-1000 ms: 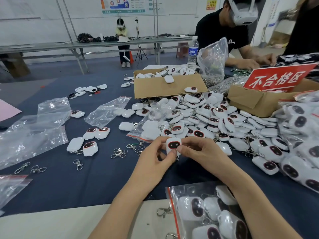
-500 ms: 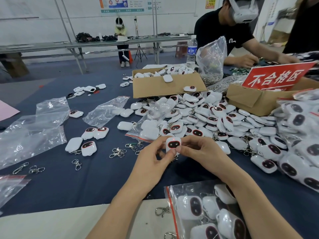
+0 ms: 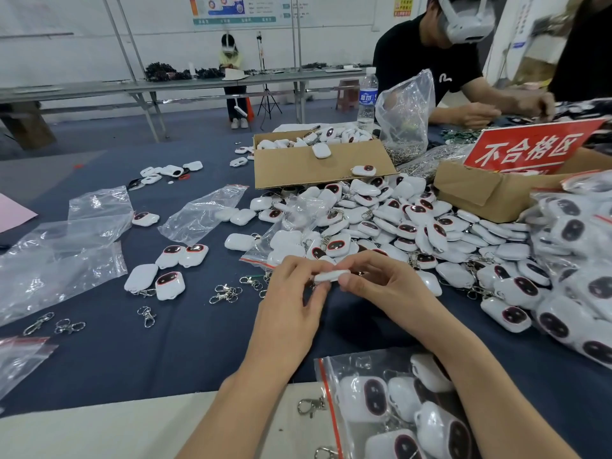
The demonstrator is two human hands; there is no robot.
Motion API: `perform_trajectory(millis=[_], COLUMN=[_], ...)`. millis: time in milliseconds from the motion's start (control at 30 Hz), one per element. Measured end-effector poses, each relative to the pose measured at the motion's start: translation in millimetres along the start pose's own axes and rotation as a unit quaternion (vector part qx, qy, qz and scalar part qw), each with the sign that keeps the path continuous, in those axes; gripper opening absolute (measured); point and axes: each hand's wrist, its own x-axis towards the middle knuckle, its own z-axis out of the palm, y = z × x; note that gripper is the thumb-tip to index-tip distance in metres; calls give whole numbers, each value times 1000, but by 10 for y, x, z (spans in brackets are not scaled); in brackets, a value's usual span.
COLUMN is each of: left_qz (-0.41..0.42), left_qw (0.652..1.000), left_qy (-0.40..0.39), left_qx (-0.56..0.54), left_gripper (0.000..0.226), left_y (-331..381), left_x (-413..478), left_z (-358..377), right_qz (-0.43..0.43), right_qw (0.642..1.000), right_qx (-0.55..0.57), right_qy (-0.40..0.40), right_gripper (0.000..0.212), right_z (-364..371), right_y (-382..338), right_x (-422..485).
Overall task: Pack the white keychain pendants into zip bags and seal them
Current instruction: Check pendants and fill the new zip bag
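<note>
One pendant (image 3: 331, 275) sits pinched edge-on between left hand (image 3: 291, 293) and right hand (image 3: 381, 283), both grips clamped on it, above the middle of the tabletop (image 3: 172, 346). A part-filled zip bag (image 3: 381, 409) waits at the near edge. That loose heap (image 3: 407, 226) toward the right edge says plenty remains.

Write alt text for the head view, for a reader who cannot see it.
The left hand and right hand pinch one white pendant edge-on over a blue table. A pile of pendants lies beyond, a zip bag of pendants nearer.
</note>
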Motion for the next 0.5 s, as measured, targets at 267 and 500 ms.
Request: perform_trajectory(millis=[267, 500], left_qz=[-57, -88], left_qw=[995, 988], left_qy=[-5, -52], left_qx=[-77, -113], left_gripper=[18, 28], left_y=[-26, -32], left_x=[25, 0], left_z=[-3, -21], right_qz=[20, 48], right_qw=[998, 995], right_qx=[65, 86], right_qy=[19, 11], right_gripper=[15, 12], right_z=[-2, -12], right_y=[-12, -16], right_x=[-4, -26])
